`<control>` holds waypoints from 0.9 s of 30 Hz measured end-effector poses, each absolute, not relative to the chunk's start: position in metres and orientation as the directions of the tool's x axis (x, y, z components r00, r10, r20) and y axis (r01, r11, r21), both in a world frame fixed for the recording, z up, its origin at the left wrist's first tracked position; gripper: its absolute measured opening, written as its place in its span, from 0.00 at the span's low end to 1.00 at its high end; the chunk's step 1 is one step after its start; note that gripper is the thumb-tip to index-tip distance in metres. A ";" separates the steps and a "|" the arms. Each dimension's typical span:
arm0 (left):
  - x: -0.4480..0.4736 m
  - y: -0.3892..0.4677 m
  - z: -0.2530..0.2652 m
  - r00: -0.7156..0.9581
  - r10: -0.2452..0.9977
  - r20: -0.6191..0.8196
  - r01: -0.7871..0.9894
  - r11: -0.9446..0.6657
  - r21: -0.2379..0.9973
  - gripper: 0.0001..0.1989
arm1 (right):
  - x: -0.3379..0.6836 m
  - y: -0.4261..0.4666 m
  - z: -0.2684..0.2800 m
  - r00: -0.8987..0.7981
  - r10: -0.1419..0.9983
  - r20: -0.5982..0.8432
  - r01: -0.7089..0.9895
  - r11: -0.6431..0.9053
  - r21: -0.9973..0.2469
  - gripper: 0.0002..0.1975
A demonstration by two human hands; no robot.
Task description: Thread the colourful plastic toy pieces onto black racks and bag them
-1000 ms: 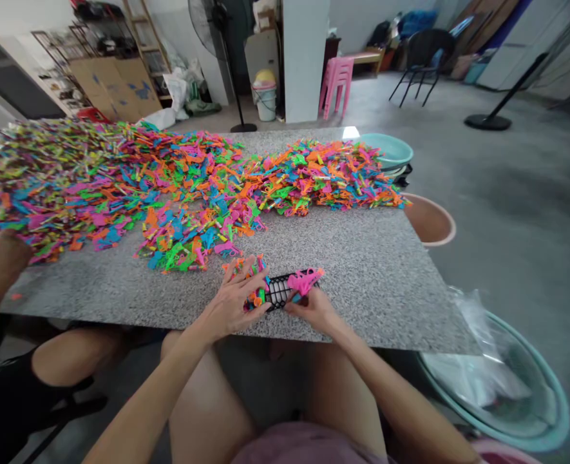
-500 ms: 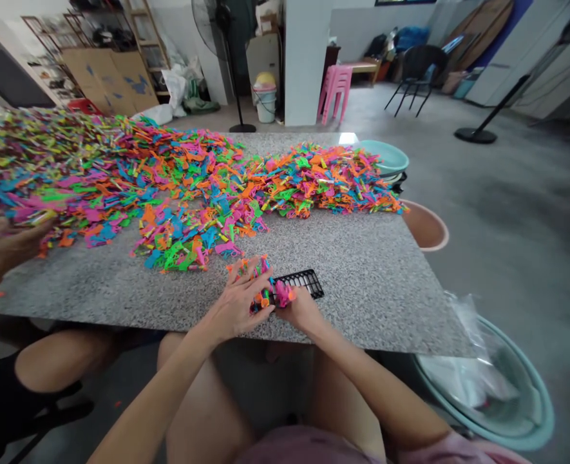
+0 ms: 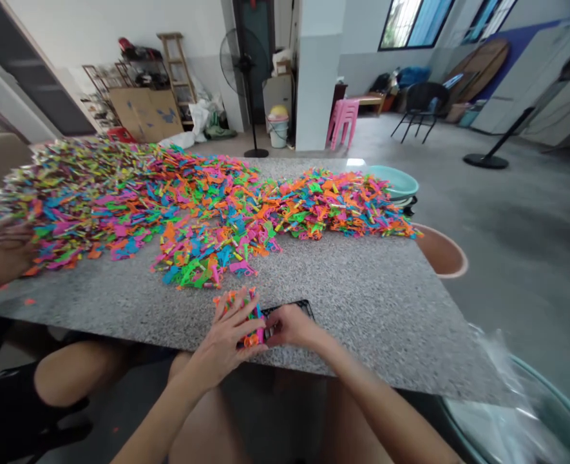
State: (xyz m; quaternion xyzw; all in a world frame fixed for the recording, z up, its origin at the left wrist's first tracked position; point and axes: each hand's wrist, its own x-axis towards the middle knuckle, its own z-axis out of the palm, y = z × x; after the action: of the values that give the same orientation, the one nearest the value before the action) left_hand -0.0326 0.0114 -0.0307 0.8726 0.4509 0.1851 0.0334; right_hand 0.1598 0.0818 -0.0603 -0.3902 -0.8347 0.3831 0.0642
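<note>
A black plastic grid tray (image 3: 306, 307) lies near the front edge of the table, its left part packed with small toy guns (image 3: 252, 339) in orange, pink, green and blue. My left hand (image 3: 229, 328) is laid over this packed row, fingers on top and thumb at the near side, holding the pieces together. Inside the tray, right beside the row, my right hand (image 3: 287, 325) has its fingers curled and pinched; what they hold, if anything, is hidden. A pink piece stands upright at the row's right end, by the right fingertips.
A large heap of mixed toy guns (image 3: 207, 212) spreads across the back and left of the granite table (image 3: 362, 283). Another person's hand (image 3: 4, 251) is at the heap on the left. Basins (image 3: 442, 252) stand beyond the right edge; a plastic bag (image 3: 502, 374) is at lower right.
The bunch of pink pieces seen in my right hand no longer shows there; pink now stands at the row's end. My right hand has moved against the row. The view has tilted up.
</note>
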 end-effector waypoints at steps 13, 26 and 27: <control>-0.033 0.003 -0.032 0.516 0.775 0.365 0.776 -0.603 0.185 0.14 | 0.131 0.153 -0.081 -0.371 0.926 -0.074 0.864 0.315 -0.392 0.14; -0.037 0.007 -0.035 0.527 0.778 0.340 0.792 -0.596 0.136 0.15 | 0.206 0.207 -0.073 -0.868 0.491 -0.078 0.486 0.871 0.075 0.14; -0.037 0.006 -0.035 0.525 0.783 0.334 0.796 -0.591 0.133 0.16 | 0.206 0.209 -0.073 -0.866 0.493 -0.083 0.491 0.870 0.043 0.13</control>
State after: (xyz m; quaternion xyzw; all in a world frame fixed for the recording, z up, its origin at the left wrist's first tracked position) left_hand -0.0371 0.0063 -0.0347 0.8730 0.4521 0.1822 -0.0179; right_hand 0.2055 0.2095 -0.0732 -0.2548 -0.9659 -0.0101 -0.0457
